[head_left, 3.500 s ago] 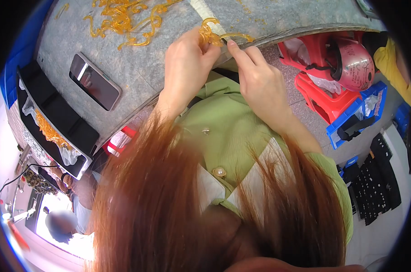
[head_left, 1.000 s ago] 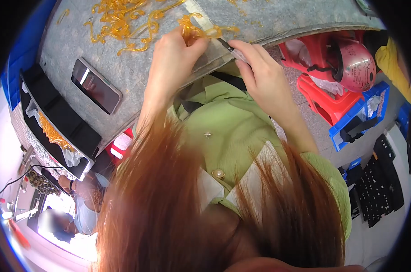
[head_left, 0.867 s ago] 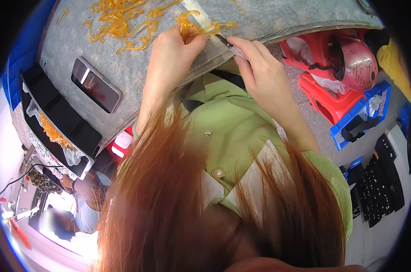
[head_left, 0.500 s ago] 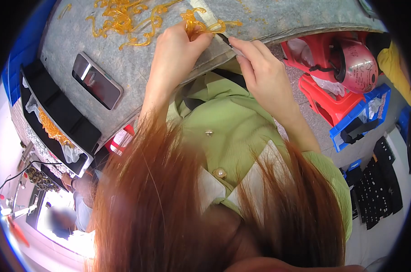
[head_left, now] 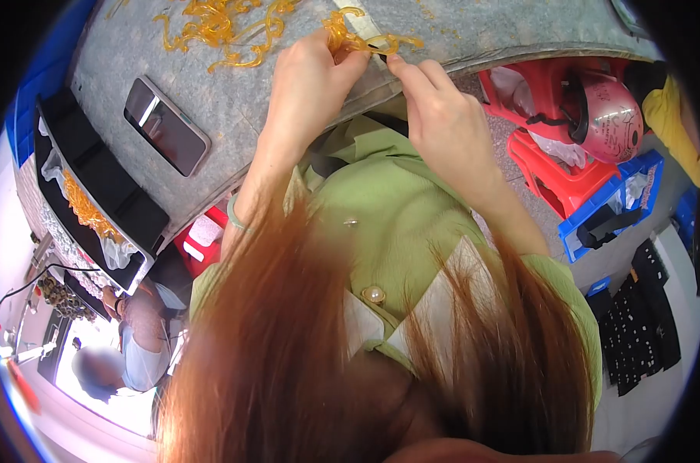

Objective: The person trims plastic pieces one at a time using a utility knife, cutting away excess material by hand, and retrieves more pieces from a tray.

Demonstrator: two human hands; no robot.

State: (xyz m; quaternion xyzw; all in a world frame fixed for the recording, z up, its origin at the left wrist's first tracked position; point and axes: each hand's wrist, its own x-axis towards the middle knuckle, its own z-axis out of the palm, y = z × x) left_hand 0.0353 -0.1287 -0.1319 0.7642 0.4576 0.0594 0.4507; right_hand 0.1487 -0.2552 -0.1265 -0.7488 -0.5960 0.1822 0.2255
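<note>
My left hand [head_left: 307,81] pinches a translucent amber curled piece [head_left: 342,31] over the table's front edge. One thin arm of the piece reaches right, past my fingertips. My right hand [head_left: 446,116] is closed on a slim tool with a dark tip [head_left: 377,50], which touches or nearly touches the piece; most of the tool is hidden by my fingers. A pile of similar amber pieces [head_left: 218,27] lies on the grey table [head_left: 234,116], up and left of my left hand.
A phone [head_left: 167,126] lies on the table's left part. Black trays [head_left: 106,166] with bagged amber pieces stand at the left, a person [head_left: 145,347] beyond. At right are red stools [head_left: 554,174], a pink helmet [head_left: 608,119] and a blue crate [head_left: 612,208].
Both hands have shifted slightly up, my left also to the right, bringing them closer together. The right fingers have moved up nearer the tool's tip. The person at left has shifted.
</note>
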